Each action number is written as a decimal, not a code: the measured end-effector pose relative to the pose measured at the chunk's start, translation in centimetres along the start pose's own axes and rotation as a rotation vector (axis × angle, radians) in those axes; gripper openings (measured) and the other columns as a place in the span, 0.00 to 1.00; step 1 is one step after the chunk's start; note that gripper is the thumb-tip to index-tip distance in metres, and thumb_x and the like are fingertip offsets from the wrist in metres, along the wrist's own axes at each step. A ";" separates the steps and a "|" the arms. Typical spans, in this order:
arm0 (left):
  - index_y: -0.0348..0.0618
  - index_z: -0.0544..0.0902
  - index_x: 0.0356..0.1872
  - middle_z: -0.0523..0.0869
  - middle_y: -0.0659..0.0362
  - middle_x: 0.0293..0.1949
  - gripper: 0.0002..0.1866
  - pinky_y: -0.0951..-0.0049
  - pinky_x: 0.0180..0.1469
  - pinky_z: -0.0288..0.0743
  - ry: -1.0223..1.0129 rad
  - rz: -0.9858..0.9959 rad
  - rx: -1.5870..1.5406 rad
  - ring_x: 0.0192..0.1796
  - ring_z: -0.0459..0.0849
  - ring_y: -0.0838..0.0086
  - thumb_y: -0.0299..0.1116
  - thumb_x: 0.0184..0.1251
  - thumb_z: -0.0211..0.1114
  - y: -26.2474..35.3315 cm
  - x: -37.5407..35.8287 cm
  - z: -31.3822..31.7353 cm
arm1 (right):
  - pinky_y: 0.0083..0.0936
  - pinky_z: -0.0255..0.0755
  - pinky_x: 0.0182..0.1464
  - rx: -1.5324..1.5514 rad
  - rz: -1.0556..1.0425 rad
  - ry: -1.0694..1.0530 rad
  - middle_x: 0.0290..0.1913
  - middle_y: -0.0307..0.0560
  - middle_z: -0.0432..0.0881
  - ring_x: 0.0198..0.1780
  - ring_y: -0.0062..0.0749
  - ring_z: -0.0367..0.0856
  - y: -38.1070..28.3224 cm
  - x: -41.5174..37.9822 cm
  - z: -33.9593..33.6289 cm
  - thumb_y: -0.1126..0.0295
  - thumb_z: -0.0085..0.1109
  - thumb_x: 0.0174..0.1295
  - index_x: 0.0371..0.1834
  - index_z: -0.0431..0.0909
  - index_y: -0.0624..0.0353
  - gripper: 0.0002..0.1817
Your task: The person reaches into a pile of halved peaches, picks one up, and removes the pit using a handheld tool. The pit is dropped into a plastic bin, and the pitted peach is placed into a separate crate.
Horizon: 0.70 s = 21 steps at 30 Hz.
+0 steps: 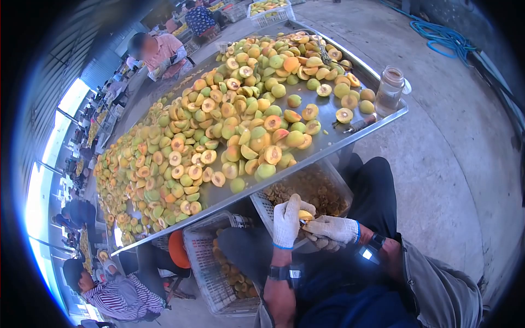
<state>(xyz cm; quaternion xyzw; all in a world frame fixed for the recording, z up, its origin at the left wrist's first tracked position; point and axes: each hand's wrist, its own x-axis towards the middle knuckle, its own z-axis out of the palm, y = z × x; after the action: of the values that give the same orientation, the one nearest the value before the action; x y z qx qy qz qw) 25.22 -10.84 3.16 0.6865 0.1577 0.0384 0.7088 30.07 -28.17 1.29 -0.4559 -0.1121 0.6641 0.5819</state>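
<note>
Fruit piece (305, 216), yellow and partly hidden, touches the left hand (287, 221)

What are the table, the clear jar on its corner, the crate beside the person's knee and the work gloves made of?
The table looks like smooth bare metal, perhaps stainless steel: grey, with soft shine. The jar is see-through and glossy, glass or clear plastic. The crate seems pale moulded plastic, with latticed walls. The gloves look like off-white knitted fabric, matt, possibly cotton.

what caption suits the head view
Gloved left hand and gloved right hand work on yellow fruit beside a metal table heaped with cut halves
</note>
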 end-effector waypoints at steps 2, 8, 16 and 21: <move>0.32 0.90 0.29 0.90 0.55 0.26 0.34 0.72 0.40 0.80 0.035 -0.053 0.064 0.30 0.87 0.73 0.51 0.87 0.51 -0.6 0.0 -0.1 | 0.14 0.52 0.16 -0.063 0.016 0.016 0.20 0.27 0.66 0.16 0.11 0.60 0.0 0.1 -0.2 0.39 0.48 0.78 0.32 0.72 0.47 0.25; 0.30 0.91 0.33 0.91 0.54 0.28 0.34 0.72 0.40 0.80 0.247 -0.115 0.059 0.31 0.86 0.73 0.52 0.86 0.53 -2.4 0.2 0.4 | 0.15 0.57 0.18 -0.209 -0.042 0.080 0.20 0.28 0.68 0.17 0.12 0.63 0.3 0.8 -1.4 0.39 0.49 0.78 0.36 0.76 0.49 0.26; 0.29 0.90 0.35 0.91 0.52 0.30 0.32 0.65 0.41 0.78 0.294 -0.248 0.169 0.33 0.84 0.71 0.52 0.85 0.54 -2.4 0.0 0.7 | 0.23 0.71 0.27 -0.448 -0.073 0.294 0.26 0.37 0.77 0.24 0.22 0.75 -0.2 0.8 -0.5 0.43 0.48 0.80 0.49 0.84 0.56 0.26; 0.29 0.90 0.34 0.90 0.51 0.29 0.33 0.64 0.41 0.79 0.345 -0.229 0.204 0.32 0.86 0.69 0.53 0.85 0.53 -4.9 0.6 0.9 | 0.36 0.80 0.46 -0.706 -0.228 0.446 0.38 0.54 0.89 0.38 0.42 0.88 1.7 1.8 -1.4 0.45 0.51 0.79 0.57 0.85 0.60 0.28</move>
<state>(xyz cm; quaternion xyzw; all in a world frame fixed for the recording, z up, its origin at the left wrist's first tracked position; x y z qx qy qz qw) 25.22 -11.84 -1.77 0.7154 0.3566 0.0585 0.5980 30.08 -27.60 -1.52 -0.7438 -0.2537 0.4017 0.4701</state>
